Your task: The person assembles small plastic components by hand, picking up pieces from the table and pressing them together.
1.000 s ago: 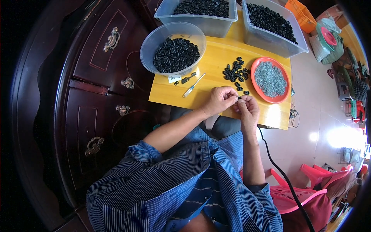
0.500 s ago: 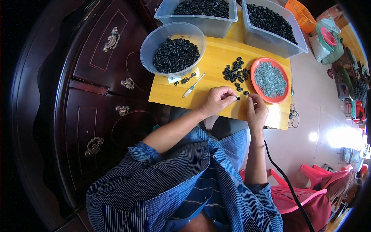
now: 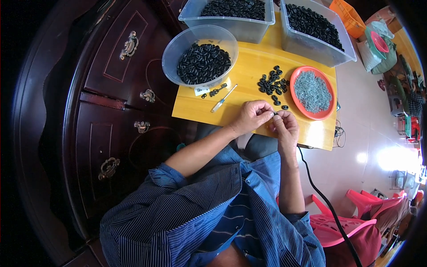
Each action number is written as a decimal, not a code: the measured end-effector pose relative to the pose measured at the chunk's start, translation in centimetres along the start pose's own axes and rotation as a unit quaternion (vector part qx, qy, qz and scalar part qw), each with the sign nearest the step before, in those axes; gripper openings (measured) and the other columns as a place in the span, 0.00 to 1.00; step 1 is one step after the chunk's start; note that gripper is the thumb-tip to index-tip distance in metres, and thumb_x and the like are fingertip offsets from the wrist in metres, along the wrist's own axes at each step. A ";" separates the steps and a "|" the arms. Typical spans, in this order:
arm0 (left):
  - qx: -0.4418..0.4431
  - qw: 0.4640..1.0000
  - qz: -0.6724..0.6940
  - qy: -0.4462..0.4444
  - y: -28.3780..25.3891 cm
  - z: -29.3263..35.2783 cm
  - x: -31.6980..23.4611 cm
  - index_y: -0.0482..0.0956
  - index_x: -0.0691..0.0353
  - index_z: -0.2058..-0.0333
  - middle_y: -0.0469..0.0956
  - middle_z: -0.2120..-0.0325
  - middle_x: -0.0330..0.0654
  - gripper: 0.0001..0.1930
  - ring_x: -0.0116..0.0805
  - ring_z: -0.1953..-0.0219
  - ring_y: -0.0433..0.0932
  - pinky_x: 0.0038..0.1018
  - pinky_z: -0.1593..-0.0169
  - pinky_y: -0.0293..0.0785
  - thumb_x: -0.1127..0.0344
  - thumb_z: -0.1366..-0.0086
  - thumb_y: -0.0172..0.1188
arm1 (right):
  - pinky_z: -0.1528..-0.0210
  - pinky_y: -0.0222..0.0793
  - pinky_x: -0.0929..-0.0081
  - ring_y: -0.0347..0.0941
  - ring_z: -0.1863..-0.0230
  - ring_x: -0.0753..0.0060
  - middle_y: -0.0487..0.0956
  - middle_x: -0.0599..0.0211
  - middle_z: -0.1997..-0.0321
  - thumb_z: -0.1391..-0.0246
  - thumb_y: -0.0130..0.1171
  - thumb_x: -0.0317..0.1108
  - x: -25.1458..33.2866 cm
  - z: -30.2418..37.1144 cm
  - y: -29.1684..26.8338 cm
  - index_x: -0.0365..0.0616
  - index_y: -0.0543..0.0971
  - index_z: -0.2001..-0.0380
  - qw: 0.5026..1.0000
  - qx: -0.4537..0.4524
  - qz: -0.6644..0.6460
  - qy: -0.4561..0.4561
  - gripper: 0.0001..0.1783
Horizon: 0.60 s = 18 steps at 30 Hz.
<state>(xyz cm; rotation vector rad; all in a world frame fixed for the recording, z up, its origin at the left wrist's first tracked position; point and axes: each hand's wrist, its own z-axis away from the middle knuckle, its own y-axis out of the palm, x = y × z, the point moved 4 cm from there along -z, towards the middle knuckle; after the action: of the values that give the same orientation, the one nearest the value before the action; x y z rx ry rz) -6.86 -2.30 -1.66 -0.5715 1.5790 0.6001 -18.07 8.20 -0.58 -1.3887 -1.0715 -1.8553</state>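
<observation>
My left hand (image 3: 254,116) pinches a small black oval part (image 3: 275,113), mostly covered by the fingertips, above the table's front edge. Against it, my right hand (image 3: 286,127) has thumb and fingers pressed together; whatever they hold is too small to make out. A loose group of black oval parts with holes (image 3: 272,84) lies just beyond both hands. To the right of it, an orange-red round dish (image 3: 292,91) holds a heap of small silvery metal pieces (image 3: 312,92). A screwdriver (image 3: 224,98) with a pale handle rests on the table, left of my hands.
A clear round tub (image 3: 167,62) and two clear rectangular bins (image 3: 225,26), all with black parts, stand along the back of the yellow table (image 3: 249,58). A dark wooden cabinet (image 3: 104,129) rises at left. A black cable (image 3: 327,200) runs beside my right arm, near pink chairs (image 3: 333,224).
My right hand has moved left from beside the dish and now meets my left hand at the small black part. My left hand has stayed nearly in place.
</observation>
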 end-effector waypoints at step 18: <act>0.010 0.895 -0.420 0.153 0.7 -0.7 -4.0 0.82 0.60 0.56 0.78 0.64 0.44 0.15 0.47 0.62 0.80 0.40 0.59 0.78 0.64 0.42 0.66 | 0.66 0.73 0.83 0.75 0.70 0.82 0.81 0.69 0.64 0.35 0.57 0.28 0.4 -0.3 -2.2 0.43 0.75 0.60 0.994 -0.076 -0.076 -0.029 0.03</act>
<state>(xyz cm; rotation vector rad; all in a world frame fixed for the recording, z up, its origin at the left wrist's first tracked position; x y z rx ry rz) -7.53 -2.21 2.39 -1.2816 1.4336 -0.1747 -20.17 9.08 -0.84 -1.4924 -1.1121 -2.0540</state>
